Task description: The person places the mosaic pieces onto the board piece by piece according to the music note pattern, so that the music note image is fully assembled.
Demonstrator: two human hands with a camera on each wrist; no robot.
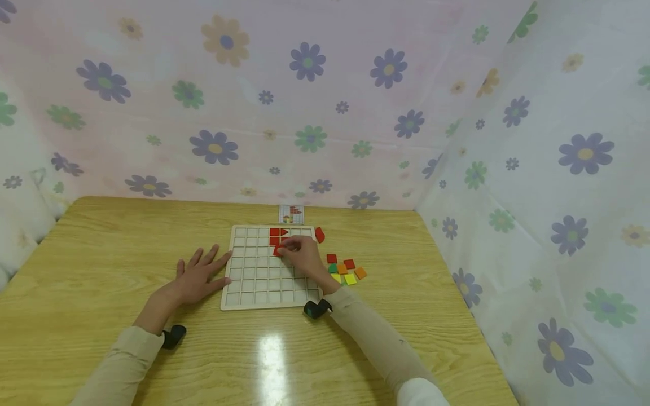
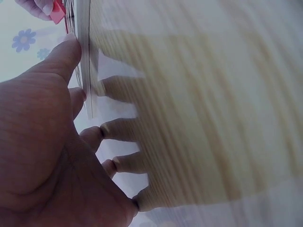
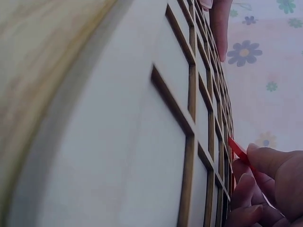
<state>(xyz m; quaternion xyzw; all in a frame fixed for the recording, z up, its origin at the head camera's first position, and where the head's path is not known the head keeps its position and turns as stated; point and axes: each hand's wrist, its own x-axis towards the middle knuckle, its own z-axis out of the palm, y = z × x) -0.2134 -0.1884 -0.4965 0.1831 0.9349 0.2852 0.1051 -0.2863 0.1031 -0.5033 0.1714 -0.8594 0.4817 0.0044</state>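
Observation:
A wooden grid board with rows of square cells lies on the table. My right hand pinches a red square tile between thumb and fingers, low over the third row. In the right wrist view the red tile is tilted, its corner right at the grid bars. Above it, red tiles fill some cells of the top two rows, one of them a pointed red triangle. My left hand rests with spread fingers on the table, thumb and fingertip at the board's left edge.
Right of the board lie loose tiles: a red tile, an orange tile, a yellow tile and a green tile. Red pieces sit by the upper right corner. Behind the board is a printed pattern card, near the flowered curtain.

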